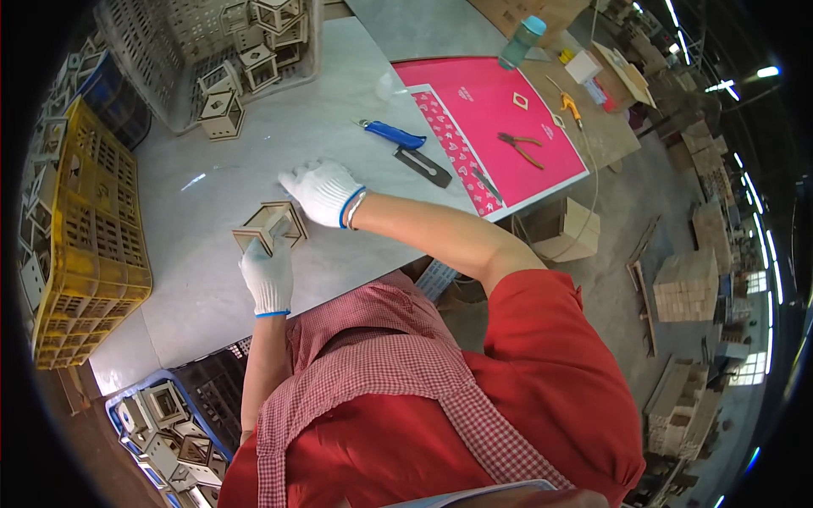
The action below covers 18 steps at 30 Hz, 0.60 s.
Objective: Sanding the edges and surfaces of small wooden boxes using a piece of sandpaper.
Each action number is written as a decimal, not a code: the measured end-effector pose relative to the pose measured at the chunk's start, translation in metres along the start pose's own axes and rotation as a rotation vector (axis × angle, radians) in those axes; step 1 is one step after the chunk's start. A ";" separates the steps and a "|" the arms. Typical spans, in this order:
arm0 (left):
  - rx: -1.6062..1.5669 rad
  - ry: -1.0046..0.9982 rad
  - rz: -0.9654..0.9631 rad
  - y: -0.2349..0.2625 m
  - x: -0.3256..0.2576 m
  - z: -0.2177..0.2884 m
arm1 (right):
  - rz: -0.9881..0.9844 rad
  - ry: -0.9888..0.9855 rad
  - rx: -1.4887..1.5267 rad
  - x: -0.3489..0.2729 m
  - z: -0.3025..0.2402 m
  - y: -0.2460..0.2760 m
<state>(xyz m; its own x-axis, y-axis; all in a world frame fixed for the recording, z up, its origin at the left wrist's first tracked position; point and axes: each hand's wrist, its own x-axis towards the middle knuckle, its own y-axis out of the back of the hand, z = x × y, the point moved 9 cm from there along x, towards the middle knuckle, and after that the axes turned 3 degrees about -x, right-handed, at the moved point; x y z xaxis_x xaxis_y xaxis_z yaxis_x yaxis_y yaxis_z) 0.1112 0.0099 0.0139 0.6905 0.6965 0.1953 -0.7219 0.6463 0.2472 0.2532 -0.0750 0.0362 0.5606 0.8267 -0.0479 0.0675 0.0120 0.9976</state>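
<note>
On the grey table [254, 178], left hand [268, 275] and right hand [323, 191] grip a wooden box [269, 223].

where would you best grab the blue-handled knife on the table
Probably by the blue handle, coming from above: it lies flat on the table, clear of other things, with the dark blade pointing toward the pink mat, away from the handle.
</note>
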 end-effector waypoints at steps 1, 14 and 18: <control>0.109 -0.047 -0.010 -0.002 0.000 -0.002 | 0.191 0.054 0.029 -0.010 -0.014 0.014; 0.495 -0.583 -0.065 -0.035 -0.029 0.055 | 0.859 0.173 0.225 -0.093 -0.038 0.038; 0.612 -0.582 -0.081 -0.037 -0.026 0.054 | 0.485 0.021 0.150 -0.049 0.010 -0.002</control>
<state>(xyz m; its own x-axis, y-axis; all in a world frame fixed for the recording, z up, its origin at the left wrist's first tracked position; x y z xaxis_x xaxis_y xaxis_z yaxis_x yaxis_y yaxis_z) 0.1223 -0.0489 0.0513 0.7736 0.2756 0.5706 -0.6328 0.2882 0.7186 0.2343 -0.1211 0.0356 0.5402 0.7281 0.4219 -0.0779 -0.4560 0.8866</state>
